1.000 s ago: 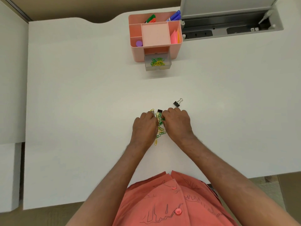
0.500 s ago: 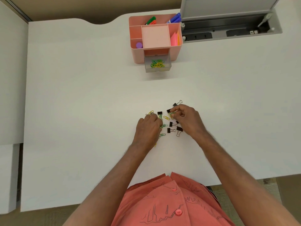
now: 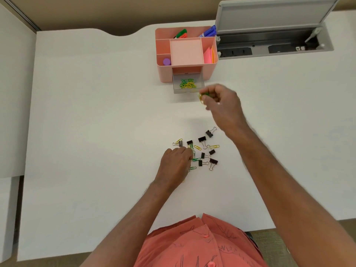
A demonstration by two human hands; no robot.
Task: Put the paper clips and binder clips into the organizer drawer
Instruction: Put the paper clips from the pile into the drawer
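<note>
Several light, slippery paper clips (image 3: 202, 96) sit pinched in our right hand (image 3: 221, 102) beside the drawer (image 3: 188, 86), while our left hand (image 3: 176, 164) rests curled on the counter (image 3: 96, 122) pile, its grip hidden.

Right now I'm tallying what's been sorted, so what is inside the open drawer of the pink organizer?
The drawer holds a small tangle of green and yellow paper clips. No binder clips show in it. Its rear part stays inside the organizer, hidden from view.

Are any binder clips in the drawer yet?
No: the open drawer holds only green and yellow paper clips, while the black binder clips lie on the desk.
</note>
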